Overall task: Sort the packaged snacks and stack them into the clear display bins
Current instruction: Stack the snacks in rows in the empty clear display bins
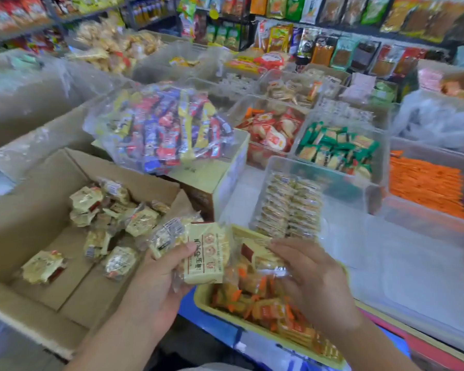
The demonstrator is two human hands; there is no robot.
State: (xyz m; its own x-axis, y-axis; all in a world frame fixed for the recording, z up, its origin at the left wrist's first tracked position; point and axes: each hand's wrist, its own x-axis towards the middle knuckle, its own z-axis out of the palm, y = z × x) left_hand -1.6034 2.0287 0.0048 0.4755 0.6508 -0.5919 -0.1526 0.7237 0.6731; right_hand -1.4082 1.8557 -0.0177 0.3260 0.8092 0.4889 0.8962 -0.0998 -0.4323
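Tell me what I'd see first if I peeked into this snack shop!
The big clear plastic bag of red, blue and yellow snack sticks, heaped in the middle, jumps out. At the right, a clear bin glows with bright orange sticks. Up close, the left hand holds cream square snack packets beside a brown cardboard box.

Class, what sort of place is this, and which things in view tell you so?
Most likely a snack shop: wall shelves packed with packets, clear display bins of sorted snacks, and a cardboard box of loose wrapped snacks.
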